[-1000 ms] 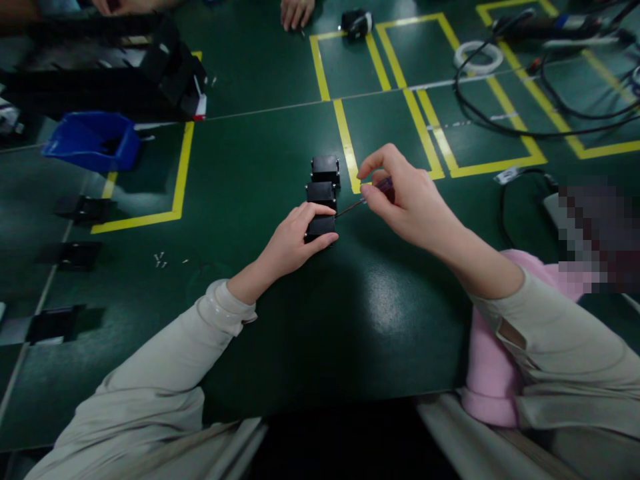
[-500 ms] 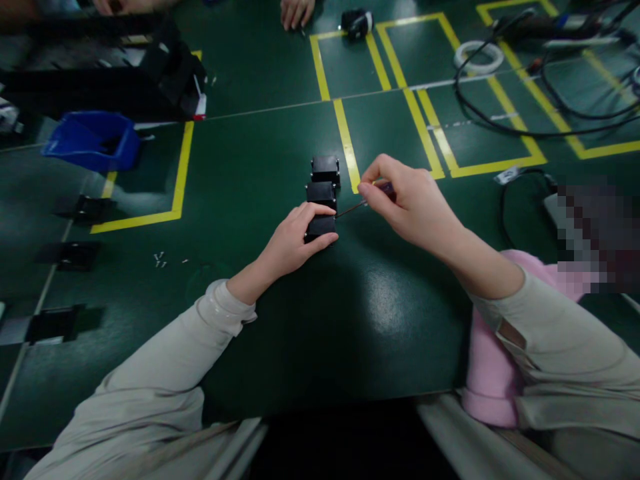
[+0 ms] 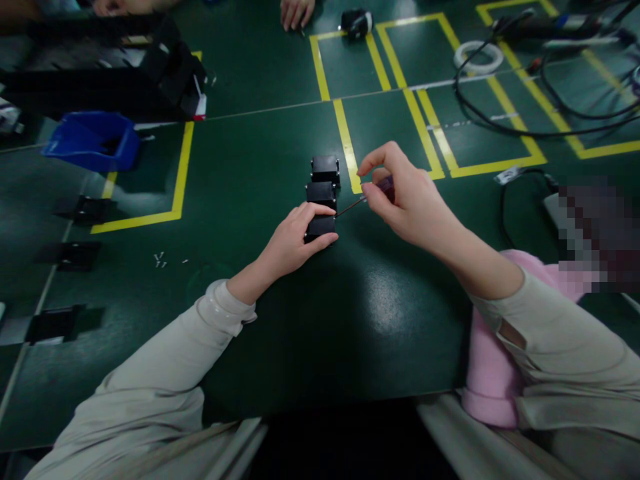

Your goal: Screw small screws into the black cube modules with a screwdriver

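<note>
Three small black boxes stand in a row on the green table, with shiny screws showing at their corners. My left hand [image 3: 295, 237] grips the nearest black box [image 3: 320, 228] between thumb and fingers. Directly beyond it are the middle black box [image 3: 321, 192] and the far black box [image 3: 325, 167]. My right hand [image 3: 407, 197] holds a screwdriver [image 3: 356, 205] by its dark handle, most of which the hand covers. The thin shaft slants down to the left, its tip at the right side of the nearest box. My right index finger is lifted off the handle.
Several loose screws [image 3: 160, 260] lie on the left. Beyond them are a blue bin [image 3: 95, 141] and a large black housing [image 3: 105, 80]. Cables and a white ring [image 3: 479, 57] occupy the far right. Another person's hand [image 3: 297, 12] rests at the far edge. Pink cloth [image 3: 493, 373] lies under my right forearm.
My right index finger has risen away from the screwdriver handle, and the hand has shifted slightly. The left hand and the boxes have stayed where they were.
</note>
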{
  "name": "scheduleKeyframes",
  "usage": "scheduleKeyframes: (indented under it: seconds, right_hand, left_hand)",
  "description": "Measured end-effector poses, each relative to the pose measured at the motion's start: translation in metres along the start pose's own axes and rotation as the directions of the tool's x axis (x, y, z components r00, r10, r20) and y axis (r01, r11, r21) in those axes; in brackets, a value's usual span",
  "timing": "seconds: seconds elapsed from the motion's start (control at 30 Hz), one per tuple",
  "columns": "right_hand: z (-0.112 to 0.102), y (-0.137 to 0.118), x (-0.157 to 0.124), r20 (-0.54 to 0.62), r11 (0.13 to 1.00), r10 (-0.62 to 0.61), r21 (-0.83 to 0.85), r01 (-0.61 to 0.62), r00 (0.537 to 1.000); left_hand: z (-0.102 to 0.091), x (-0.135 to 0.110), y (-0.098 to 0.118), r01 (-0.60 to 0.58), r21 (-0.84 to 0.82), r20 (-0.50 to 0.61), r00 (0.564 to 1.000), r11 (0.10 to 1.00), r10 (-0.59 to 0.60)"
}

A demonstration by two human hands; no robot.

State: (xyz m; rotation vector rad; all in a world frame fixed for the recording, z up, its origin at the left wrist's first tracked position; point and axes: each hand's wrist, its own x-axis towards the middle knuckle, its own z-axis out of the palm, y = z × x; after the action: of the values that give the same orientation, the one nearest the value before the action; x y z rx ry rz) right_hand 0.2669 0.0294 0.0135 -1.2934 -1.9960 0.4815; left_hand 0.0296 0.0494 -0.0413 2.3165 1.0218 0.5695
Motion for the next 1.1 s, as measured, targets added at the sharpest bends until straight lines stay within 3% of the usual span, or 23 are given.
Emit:
scheduleKeyframes:
  seconds: [1.1]
  right_hand:
    - [-0.0007, -0.0014, -0.0001, 0.014, 1.000, 0.019, 0.007, -0.019, 1.000]
  left_hand:
    - [-0.0010, 0.0001, 0.0018, 0.016, -0.003, 0.008, 1.000, 1.000, -0.016]
